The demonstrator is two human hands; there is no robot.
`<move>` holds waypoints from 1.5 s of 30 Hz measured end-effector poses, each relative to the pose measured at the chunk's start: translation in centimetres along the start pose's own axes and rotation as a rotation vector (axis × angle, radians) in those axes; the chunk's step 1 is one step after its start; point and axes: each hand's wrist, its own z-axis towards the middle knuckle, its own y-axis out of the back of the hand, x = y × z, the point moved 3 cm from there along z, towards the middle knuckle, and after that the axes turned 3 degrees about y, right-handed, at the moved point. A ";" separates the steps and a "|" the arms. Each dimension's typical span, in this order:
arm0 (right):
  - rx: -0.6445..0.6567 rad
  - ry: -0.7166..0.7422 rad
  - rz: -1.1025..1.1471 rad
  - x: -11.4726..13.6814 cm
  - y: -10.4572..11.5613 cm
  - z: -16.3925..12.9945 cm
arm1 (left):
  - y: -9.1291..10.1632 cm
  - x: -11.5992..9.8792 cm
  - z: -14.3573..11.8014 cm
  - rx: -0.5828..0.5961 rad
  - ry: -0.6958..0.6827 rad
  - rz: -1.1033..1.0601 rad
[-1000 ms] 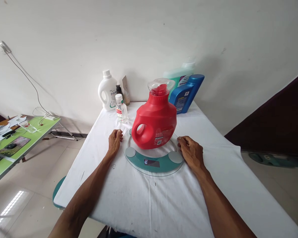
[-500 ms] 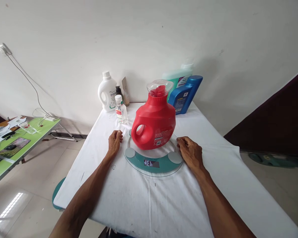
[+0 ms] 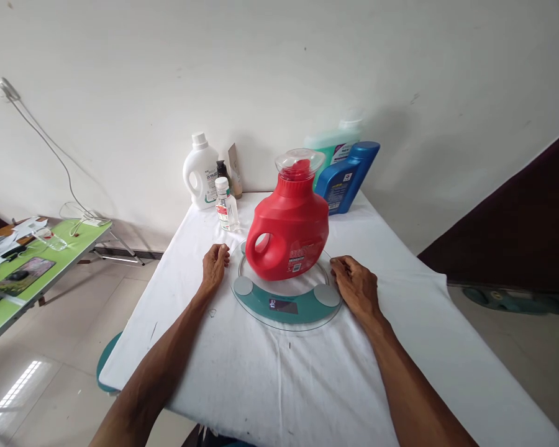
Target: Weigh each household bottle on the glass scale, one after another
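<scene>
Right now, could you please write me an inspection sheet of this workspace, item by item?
Surface: table under a white cloth with small dark marks.
Job's things: red detergent jug upright on a round glass scale; display lit, digits unreadable.
Clutter: white jug, small clear bottle, blue bottle and green bottle near the wall.
Hands: left hand and right hand rest loosely curled on the cloth beside the scale, holding nothing.
Cables: white cord along the wall.
Surroundings: green side table with papers, tiled floor.
</scene>
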 end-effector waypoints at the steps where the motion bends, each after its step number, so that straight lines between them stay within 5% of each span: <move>1: 0.000 -0.004 -0.002 0.0 0.0 0.0 | 0.0 0.0 0.0 -0.002 0.001 -0.001; 45: -0.016 -0.014 -0.016 -0.1 -0.1 0.1 | 0.1 -1.1 -0.7 -0.006 -0.027 0.071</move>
